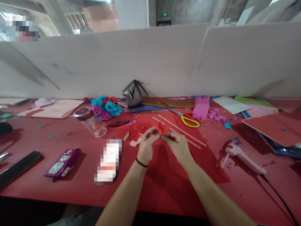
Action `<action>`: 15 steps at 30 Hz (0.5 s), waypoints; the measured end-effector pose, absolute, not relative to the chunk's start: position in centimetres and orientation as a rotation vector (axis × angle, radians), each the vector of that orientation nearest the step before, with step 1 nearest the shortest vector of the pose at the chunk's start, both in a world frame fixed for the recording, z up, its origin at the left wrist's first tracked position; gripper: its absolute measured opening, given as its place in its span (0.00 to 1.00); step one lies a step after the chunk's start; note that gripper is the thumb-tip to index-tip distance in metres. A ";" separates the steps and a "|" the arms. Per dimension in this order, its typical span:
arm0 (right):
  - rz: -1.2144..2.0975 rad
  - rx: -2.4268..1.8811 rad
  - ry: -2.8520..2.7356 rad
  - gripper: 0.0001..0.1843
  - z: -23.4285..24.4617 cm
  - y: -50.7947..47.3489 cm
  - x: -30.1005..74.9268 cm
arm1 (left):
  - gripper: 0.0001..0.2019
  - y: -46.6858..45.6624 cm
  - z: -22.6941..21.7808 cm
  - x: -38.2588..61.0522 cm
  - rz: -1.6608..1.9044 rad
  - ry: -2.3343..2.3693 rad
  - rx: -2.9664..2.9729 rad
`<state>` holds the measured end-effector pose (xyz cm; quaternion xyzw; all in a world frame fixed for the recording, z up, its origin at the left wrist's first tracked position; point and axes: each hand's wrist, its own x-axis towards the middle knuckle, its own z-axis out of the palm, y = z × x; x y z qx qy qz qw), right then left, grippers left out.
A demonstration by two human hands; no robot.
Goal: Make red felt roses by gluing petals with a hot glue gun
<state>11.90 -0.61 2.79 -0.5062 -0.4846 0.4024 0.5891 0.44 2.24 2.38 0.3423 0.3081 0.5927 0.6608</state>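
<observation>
My left hand [146,145] and my right hand [178,143] meet over the middle of the red table, fingers pinched on a small piece of red crepe paper [160,128] held between them. A black band circles my left wrist. Under the hands lies a sheet of red paper [169,175]. Red paper scraps [135,132] lie just left of my left hand. Thin white sticks [181,130] lie just beyond my right hand.
Yellow-handled scissors [189,121], a pink glue gun [243,157] with its cord, a tipped clear jar [90,122], paper flowers [105,108], a small brown bag [133,93], pink paper [201,106], a purple phone [62,163] and coloured sheets at the right lie around. A white partition [150,59] backs the table.
</observation>
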 end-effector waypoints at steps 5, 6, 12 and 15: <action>0.957 -1.187 -1.127 0.10 2.8 -0.5 11.9 | 0.14 2.3 2.3 0.3 1.222 0.746 0.750; 0.958 -1.195 -1.141 0.10 2.8 -0.5 12.0 | 0.13 2.3 2.3 0.3 1.235 0.754 0.758; 0.964 -1.192 -1.033 0.06 3.1 -0.6 12.2 | 0.09 2.6 2.2 0.3 1.301 0.702 0.876; 1.049 -1.127 -0.849 0.08 3.6 -0.5 12.8 | 0.08 2.6 2.4 0.4 1.293 0.679 0.932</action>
